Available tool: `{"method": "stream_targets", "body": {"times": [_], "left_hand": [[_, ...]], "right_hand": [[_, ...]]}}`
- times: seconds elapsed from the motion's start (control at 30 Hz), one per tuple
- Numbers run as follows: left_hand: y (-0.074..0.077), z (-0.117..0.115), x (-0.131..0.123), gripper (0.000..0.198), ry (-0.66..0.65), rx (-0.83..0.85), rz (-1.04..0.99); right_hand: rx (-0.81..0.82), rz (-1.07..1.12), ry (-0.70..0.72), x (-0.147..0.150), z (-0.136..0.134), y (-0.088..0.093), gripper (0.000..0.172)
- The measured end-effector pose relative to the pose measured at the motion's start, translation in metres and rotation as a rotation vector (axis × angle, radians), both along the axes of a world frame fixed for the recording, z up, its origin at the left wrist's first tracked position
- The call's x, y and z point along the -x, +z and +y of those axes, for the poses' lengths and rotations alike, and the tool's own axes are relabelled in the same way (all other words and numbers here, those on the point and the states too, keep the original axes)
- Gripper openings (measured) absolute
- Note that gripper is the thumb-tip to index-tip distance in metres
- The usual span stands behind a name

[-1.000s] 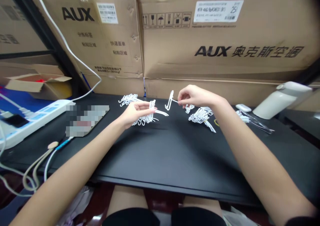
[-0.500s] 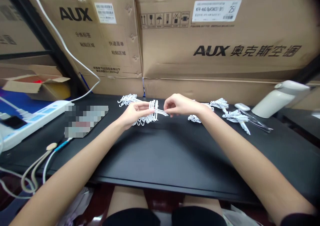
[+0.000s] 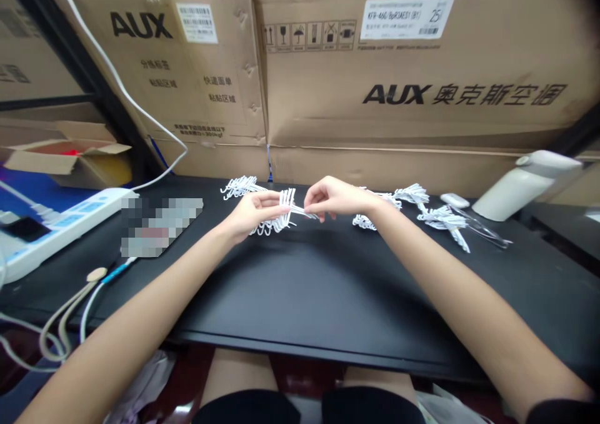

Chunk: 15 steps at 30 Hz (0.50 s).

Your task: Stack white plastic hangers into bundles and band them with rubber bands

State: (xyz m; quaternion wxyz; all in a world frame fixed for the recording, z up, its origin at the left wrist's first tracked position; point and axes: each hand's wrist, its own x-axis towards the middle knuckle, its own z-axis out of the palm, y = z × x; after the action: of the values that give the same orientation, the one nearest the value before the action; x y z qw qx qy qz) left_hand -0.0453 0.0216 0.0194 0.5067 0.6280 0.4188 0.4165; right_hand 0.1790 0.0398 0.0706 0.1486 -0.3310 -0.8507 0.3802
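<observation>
My left hand point(image 3: 253, 214) is closed around a bundle of thin white hooked pieces point(image 3: 287, 211), raised a little above the black table. Several loops stand up past its fingertips, and hooked ends hang below. White strands stick out of the bundle to the right, and my right hand point(image 3: 328, 197) pinches them between thumb and finger. Behind my left hand lies another white hooked bunch point(image 3: 241, 186). More white bunches point(image 3: 365, 222) lie partly hidden behind my right wrist, and further right are other white bundles point(image 3: 440, 216).
Large cardboard boxes point(image 3: 422, 124) stand along the back of the black table point(image 3: 300, 292). A white bottle point(image 3: 520, 186) leans at the right, near glasses point(image 3: 482, 230). At the left are a power strip point(image 3: 70, 224), a blurred-out flat object point(image 3: 162, 227) and cables.
My right hand has moved slightly left, closer to the bundle, and its fingers now overlap the strands. The loop nearest it no longer stands apart. My left hand has barely moved.
</observation>
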Motion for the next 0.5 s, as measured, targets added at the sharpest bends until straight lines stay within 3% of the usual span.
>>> {"method": "stream_targets", "body": {"times": [0.5], "left_hand": [[0.0025, 0.0011, 0.0012, 0.042, 0.069, 0.019, -0.013]], "right_hand": [[-0.165, 0.106, -0.047, 0.0082, -0.0014, -0.006, 0.009]]}}
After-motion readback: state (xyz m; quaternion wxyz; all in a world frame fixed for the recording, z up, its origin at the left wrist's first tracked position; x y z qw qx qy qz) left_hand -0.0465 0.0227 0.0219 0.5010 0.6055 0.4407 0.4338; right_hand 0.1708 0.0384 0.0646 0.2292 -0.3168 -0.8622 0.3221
